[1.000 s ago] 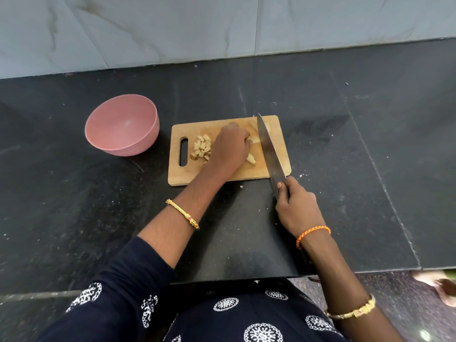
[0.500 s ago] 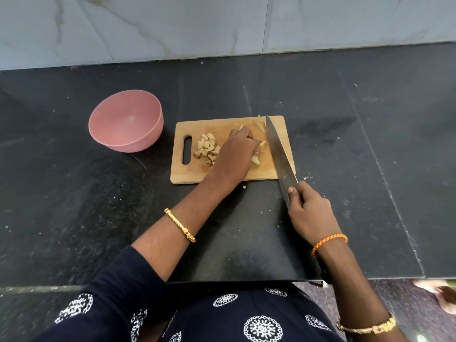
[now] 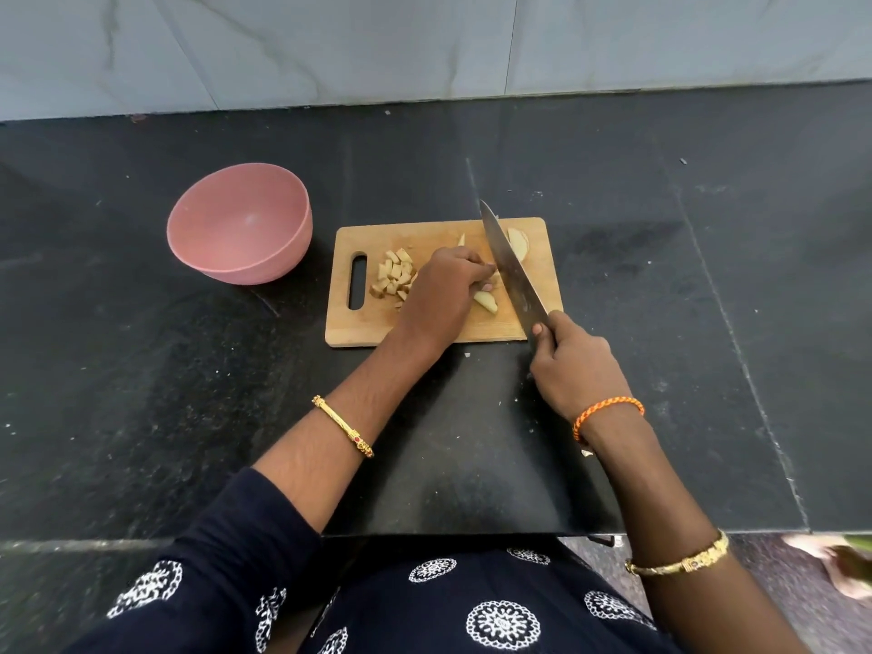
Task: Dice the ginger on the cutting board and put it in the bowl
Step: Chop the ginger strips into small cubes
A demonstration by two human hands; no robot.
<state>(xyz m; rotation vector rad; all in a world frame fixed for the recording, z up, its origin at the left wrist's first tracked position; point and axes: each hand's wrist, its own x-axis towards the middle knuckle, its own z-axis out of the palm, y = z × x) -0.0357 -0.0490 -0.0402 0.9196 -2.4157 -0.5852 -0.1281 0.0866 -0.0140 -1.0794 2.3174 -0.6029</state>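
A small wooden cutting board (image 3: 453, 330) lies on the black counter. Several diced ginger cubes (image 3: 392, 275) are heaped near its handle slot. My left hand (image 3: 443, 295) sits on the board with curled fingers pinching a ginger strip (image 3: 493, 277) against the blade; most of that strip is hidden. Another ginger wedge (image 3: 486, 302) lies just in front of the fingers, and a slice (image 3: 518, 243) lies right of the blade. My right hand (image 3: 573, 365) grips the handle of a large knife (image 3: 512, 271), blade angled across the board. The pink bowl (image 3: 240, 224) stands empty to the left.
The black stone counter (image 3: 141, 370) runs to a grey tiled wall (image 3: 424, 44) behind. Its front edge lies close to my body. Small ginger crumbs dot the counter in front of the board.
The knife blade has shifted left across the board, closer to my left fingers. My left hand stays on the ginger. The camera view drifted slightly.
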